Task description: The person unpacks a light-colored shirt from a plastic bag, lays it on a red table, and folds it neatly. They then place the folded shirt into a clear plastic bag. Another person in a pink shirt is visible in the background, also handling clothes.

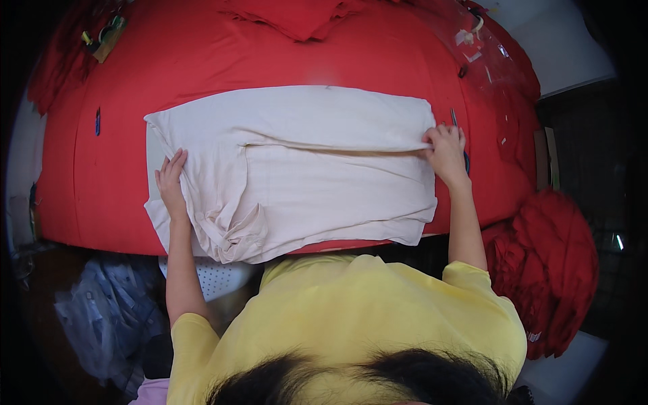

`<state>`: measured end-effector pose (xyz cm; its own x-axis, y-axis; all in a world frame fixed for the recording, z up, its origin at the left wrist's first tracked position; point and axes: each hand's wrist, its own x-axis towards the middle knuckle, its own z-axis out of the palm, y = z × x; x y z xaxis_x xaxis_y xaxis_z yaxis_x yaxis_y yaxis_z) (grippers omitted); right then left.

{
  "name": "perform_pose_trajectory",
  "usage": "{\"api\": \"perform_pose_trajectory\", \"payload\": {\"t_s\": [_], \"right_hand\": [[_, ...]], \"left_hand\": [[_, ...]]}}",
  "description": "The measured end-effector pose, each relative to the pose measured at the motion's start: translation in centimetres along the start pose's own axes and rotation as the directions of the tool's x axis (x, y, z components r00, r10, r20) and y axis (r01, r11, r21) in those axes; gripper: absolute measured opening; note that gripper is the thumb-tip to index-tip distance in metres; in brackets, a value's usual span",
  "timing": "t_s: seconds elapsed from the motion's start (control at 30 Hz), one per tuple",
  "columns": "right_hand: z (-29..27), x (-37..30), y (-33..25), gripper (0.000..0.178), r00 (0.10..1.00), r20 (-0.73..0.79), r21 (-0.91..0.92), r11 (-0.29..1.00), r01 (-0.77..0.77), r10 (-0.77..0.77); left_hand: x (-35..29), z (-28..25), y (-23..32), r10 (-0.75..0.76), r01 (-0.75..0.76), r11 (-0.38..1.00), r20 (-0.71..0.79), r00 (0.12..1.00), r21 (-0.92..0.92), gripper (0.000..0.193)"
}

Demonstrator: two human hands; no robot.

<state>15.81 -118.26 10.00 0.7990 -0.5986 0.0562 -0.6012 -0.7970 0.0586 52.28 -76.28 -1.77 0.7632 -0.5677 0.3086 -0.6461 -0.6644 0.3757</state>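
A cream garment (324, 175) lies partly folded on the red-covered table, its long side running left to right. Folded cloth bunches at its lower left, and one long crease crosses its middle. Under its left edge shows a strip of a pale, flat board (156, 152); the rest of that is hidden. My left hand (173, 183) rests on this left edge, fingers stretched out across cloth and board. At the right edge my right hand (445, 152) pinches the cloth between thumb and fingers. Just beside it lie scissors (466, 162) with a blue handle, partly covered by the hand.
Red cloth (270, 64) covers the table, with more folded red fabric (297, 17) at the far edge. A small blue tool (97, 121) lies left, tape rolls (108, 34) far left. Red garments (547, 270) are heaped at right; clear plastic bags (111, 317) sit below left.
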Motion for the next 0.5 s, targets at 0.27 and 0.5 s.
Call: {"api": "perform_pose_trajectory", "payload": {"t_s": [0.27, 0.5], "right_hand": [[3.5, 3.1, -1.4, 0.035, 0.980, -0.156, 0.488, 0.872, -0.035, 0.126], [10.0, 9.0, -0.5, 0.039, 0.925, -0.344, 0.226, 0.971, -0.084, 0.160]], "left_hand": [[2.0, -5.0, 0.9, 0.048, -0.027, 0.998, 0.435, 0.899, -0.054, 0.066], [1.7, -4.0, 0.4, 0.019, 0.008, 0.998, 0.415, 0.910, -0.063, 0.064]]}}
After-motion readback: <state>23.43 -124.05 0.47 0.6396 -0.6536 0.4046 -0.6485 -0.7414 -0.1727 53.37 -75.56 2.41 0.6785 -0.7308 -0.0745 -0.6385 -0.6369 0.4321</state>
